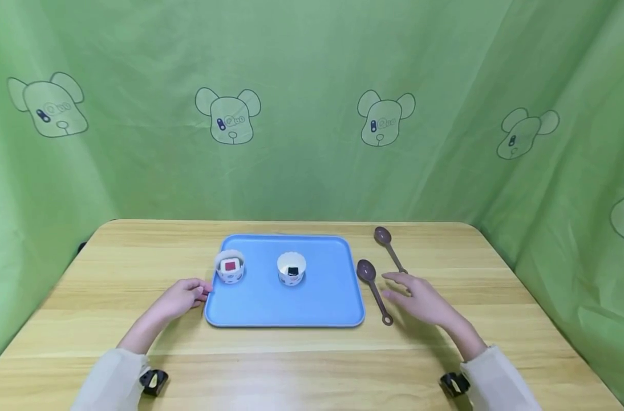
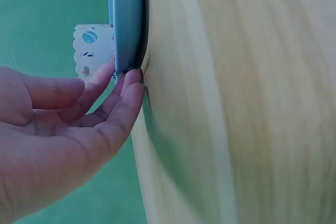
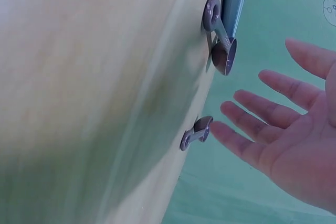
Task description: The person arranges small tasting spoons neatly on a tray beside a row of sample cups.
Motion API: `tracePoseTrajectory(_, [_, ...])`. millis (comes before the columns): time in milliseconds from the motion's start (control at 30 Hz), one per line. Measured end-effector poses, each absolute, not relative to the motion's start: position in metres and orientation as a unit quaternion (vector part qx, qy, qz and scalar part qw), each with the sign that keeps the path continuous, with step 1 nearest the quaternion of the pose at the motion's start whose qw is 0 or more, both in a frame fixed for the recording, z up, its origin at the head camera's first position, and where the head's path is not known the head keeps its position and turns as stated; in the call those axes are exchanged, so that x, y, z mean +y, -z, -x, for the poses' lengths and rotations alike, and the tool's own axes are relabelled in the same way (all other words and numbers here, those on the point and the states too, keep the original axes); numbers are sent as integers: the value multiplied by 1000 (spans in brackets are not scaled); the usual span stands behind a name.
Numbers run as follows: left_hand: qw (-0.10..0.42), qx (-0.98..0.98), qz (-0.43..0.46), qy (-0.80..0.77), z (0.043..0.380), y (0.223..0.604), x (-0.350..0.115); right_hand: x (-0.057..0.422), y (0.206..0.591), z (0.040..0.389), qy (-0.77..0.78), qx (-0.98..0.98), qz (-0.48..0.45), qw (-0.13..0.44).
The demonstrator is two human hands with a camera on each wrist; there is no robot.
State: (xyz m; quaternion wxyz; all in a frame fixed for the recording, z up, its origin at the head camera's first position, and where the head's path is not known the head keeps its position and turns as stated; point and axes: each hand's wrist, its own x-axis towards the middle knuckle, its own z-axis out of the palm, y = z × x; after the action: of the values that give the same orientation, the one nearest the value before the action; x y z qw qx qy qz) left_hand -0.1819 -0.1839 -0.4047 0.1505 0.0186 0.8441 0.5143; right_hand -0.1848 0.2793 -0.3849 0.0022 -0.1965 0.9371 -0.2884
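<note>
A blue tray (image 1: pixel 322 302) lies on the wooden table. My left hand (image 1: pixel 182 297) touches the tray's left edge with its fingertips; in the left wrist view the fingers (image 2: pixel 126 98) are bent only loosely against the rim. Over the table to the right of the tray hovers my right hand (image 1: pixel 417 297), fingers spread, holding nothing. Beside it lie two brown spoons: a nearer spoon (image 1: pixel 376 291) close to the tray's right edge and a farther spoon (image 1: pixel 391 251). On the tray stand a left paper cup (image 1: pixel 231 277) with a white-and-red piece and a middle paper cup (image 1: pixel 291 279) with a black-topped piece.
The wooden table (image 1: pixel 291 371) reaches forward to a green curtain (image 1: pixel 302 182) printed with bear heads. That curtain also hangs along both sides. A small black device (image 1: pixel 154 381) is worn at the left wrist, another black device (image 1: pixel 454 385) at the right.
</note>
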Motion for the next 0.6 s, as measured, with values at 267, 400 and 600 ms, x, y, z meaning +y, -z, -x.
tracePoseTrajectory(267, [150,846,-19,-511,183,404,-184,277,381,194,325,926,185,43])
tracePoseTrajectory(400, [149,846,-20,-511,184,404,-184,275,380,199,322,928,179,56])
tracePoseTrajectory(600, [149,847,-20,-510,184,405,-185,274,381,207,373,909,146,114])
